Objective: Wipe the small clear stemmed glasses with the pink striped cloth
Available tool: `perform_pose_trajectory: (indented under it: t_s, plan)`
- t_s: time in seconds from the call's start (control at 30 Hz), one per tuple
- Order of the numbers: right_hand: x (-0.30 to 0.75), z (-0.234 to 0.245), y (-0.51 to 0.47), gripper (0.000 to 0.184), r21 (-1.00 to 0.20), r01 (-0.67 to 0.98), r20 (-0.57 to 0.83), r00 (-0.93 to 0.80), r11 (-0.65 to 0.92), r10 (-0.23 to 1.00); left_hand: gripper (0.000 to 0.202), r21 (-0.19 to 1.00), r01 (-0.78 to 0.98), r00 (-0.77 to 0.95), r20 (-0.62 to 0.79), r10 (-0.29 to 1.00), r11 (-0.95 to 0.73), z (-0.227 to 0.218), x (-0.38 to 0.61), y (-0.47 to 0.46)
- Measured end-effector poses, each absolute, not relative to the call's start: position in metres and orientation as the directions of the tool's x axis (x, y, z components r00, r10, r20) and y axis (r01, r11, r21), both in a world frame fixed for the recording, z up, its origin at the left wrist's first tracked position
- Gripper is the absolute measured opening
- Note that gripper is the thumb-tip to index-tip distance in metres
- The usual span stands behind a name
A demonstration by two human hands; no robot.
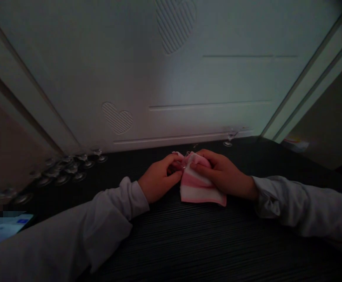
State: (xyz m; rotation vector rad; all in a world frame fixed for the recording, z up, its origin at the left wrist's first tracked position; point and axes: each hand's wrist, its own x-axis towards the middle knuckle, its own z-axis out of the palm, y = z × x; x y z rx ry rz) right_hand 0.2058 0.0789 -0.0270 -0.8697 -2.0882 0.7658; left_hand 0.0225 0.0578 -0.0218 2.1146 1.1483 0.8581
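A pink and white cloth [199, 190] hangs from my right hand [221, 170], whose fingers are closed on it. Part of a small clear glass [186, 159] shows between the hands, with the cloth bunched against it. My left hand [162, 176] is closed around the glass from the left side. Its fingers curl behind, so most of the glass is hidden. Both hands are just above the dark table [171, 243].
Several small stemmed glasses [72, 168] stand grouped at the left of the table. One more stemmed glass [229, 139] stands at the back right, by the white panel [135, 70] with hearts. A lit screen [6, 227] lies at the lower left.
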Motion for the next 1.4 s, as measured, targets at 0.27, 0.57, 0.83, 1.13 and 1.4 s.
perform_pose_trajectory:
  t_s: [0.27, 0.57, 0.83, 1.13, 1.4]
  plan:
    - [0.2085, -0.0226, 0.0746, 0.012, -0.746, 0.315, 0.383, -0.517, 0.586, 0.765, 0.015, 0.64, 0.611, 0.332, 0.327, 0.885, -0.466, -0.0179, 0.0254, 0.0531]
    - [0.2109, -0.0222, 0.0763, 0.008, -0.698, 0.356, 0.378, -0.554, 0.622, 0.742, 0.012, 0.542, 0.674, 0.303, 0.417, 0.857, -0.501, -0.0148, 0.0271, 0.0497]
    - [0.2122, -0.0237, 0.0776, 0.002, -0.675, 0.359, 0.388, -0.57, 0.645, 0.724, 0.012, 0.552, 0.669, 0.327, 0.383, 0.864, -0.498, -0.0149, 0.0286, 0.0491]
    - [0.2106, -0.0216, 0.0765, 0.009, -0.693, 0.369, 0.381, -0.541, 0.619, 0.75, 0.011, 0.572, 0.646, 0.338, 0.38, 0.861, -0.506, -0.0148, 0.0286, 0.0494]
    - [0.2118, -0.0209, 0.0747, 0.018, -0.78, 0.315, 0.34, -0.512, 0.541, 0.789, 0.012, 0.631, 0.591, 0.349, 0.362, 0.864, -0.503, -0.0159, 0.0269, 0.0504]
